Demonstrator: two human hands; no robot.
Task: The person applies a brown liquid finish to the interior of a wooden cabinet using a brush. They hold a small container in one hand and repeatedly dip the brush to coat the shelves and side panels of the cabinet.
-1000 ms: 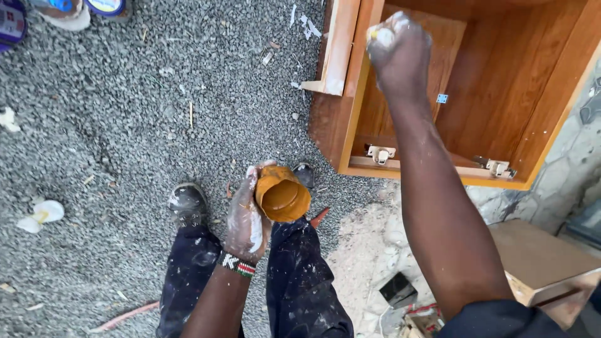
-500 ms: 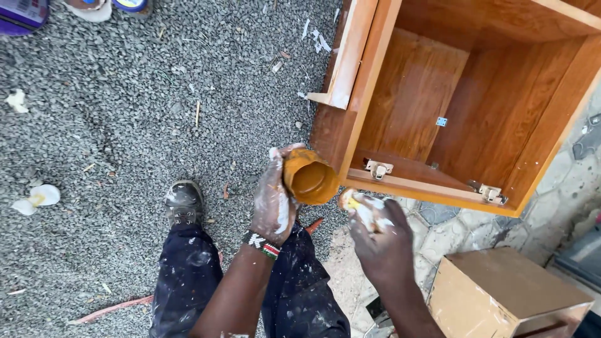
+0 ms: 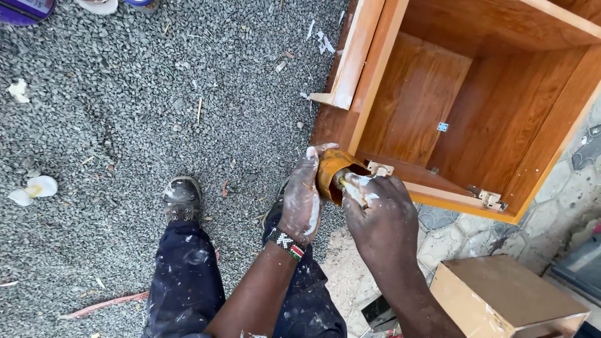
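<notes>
Orange tub [image 3: 330, 172] sits tilted in the left hand [image 3: 302, 206], whose fingers wrap closed around its side, just in front of the wooden cabinet [image 3: 438, 106]. Right hand [image 3: 382, 216] dips its paste-smeared fingertips [image 3: 358, 186] into the tub's mouth, curled closed. Both hang over the gravel ground [image 3: 156, 112], near a cardboard box [image 3: 507, 300].

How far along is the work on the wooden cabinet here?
Done: cabinet already looks glossy brown, hinges fitted. In hand: left hand holds an orange tub while right hand dips whitish-coated fingers into it. Left: cannot tell which spots remain untreated.
</notes>
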